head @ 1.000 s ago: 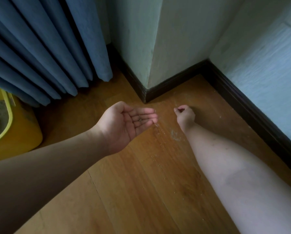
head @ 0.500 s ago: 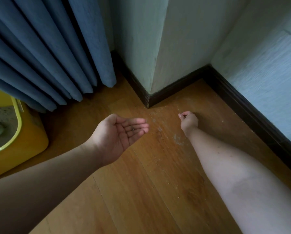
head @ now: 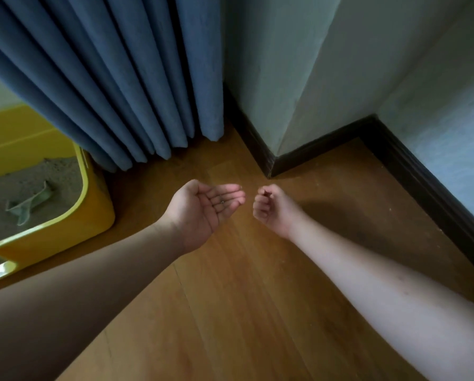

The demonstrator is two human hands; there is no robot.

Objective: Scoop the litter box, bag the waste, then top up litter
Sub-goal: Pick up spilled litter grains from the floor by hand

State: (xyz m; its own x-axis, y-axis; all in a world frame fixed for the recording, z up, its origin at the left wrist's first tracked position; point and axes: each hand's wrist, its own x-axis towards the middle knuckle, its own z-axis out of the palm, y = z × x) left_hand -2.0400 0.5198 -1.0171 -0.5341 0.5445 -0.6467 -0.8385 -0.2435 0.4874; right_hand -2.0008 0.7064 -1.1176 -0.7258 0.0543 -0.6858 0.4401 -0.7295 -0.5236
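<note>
Two hands (head: 203,209); one litter box (head: 92,213); one scoop (head: 29,204).

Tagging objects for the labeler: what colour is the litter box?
Yellow. The litter box shows at the left edge of the head view, the only view.

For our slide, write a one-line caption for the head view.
Cupped left hand holds litter grains beside curled right hand, near the yellow litter box.

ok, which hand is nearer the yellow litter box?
Left. The left hand is cupped palm-up just right of the litter box; the right hand is further right, beyond it.
</note>
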